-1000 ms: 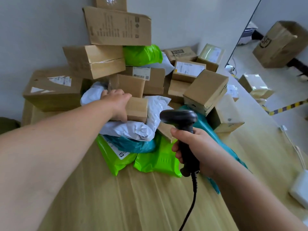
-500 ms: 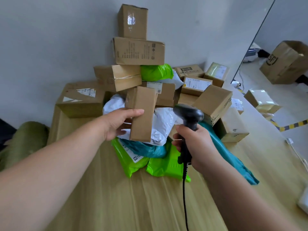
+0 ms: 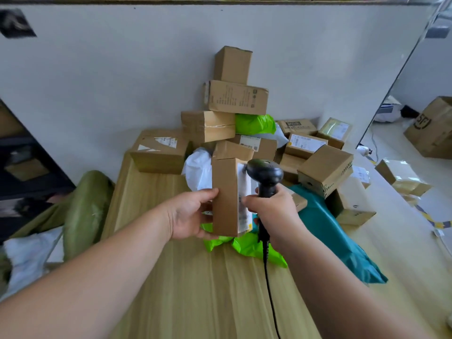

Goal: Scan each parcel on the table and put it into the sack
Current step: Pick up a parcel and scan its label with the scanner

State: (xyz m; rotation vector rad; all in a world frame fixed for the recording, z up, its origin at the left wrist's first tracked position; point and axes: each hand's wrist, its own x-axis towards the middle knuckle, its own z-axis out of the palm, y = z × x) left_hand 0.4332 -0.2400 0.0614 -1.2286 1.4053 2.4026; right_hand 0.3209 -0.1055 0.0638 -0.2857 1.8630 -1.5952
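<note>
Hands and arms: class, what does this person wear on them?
Nothing visible. The left hand and right hand are ungloved; no sleeve, watch or wristband shows anywhere up to the frame edge.

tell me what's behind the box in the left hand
A white bag and a brown box show behind the held box; green bags peek out below. What lies directly behind is covered.

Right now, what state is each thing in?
Box, upright, held off the table, label toward the scanner.
Scanner, gripped, head close to the label.
Left hand, holds the box.
Right hand, grips the scanner.
Sack, slumped left of the table; opening not visible.
</note>
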